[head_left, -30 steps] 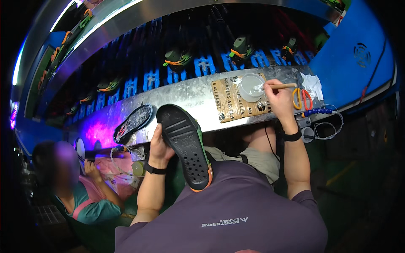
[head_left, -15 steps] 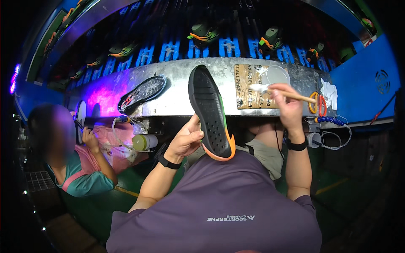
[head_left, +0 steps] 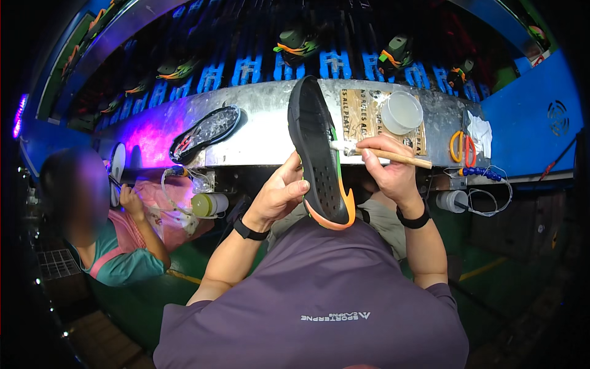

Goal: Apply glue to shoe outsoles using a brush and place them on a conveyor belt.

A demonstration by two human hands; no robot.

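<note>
A black shoe sole (head_left: pixel 314 135) with a green and orange edge is held up over the metal bench's front edge, its inner face toward me. My left hand (head_left: pixel 283 195) grips it by its left side, thumb on the rim. My right hand (head_left: pixel 393 165) is closed round the wooden handle of a brush (head_left: pixel 393 158). The brush's white bristle end meets the sole's right inner edge near the middle. Just beyond my right hand, a translucent plastic tub (head_left: pixel 402 112) stands on a piece of printed cardboard (head_left: pixel 361 126).
Another sole (head_left: pixel 206 134) lies on the bench (head_left: pixel 264 141) to the left. Scissors (head_left: pixel 462 146) with orange handles and a white cloth (head_left: pixel 479 135) lie at right. Blue racks (head_left: pixel 247 75) carrying shoe parts stand behind. A person (head_left: pixel 126 246) works at left.
My right hand has brought the brush left from beside the tub to the sole. My left hand and the sole have shifted slightly right and up.
</note>
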